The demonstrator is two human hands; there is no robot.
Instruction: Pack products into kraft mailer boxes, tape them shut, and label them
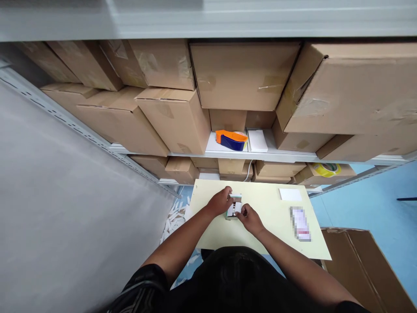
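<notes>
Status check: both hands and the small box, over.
Left hand, right hand at box. Box looks open, on table. Blurred item off right, apart from both hands.

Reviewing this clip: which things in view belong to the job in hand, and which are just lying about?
In the job:
small open box, with left hand and right hand on it
pale tabletop beneath

Apparently just lying about:
white slab and pixelated item, tabletop right
tape dispenser and white block, on the shelf
yellow tape roll
shelved cartons
</notes>
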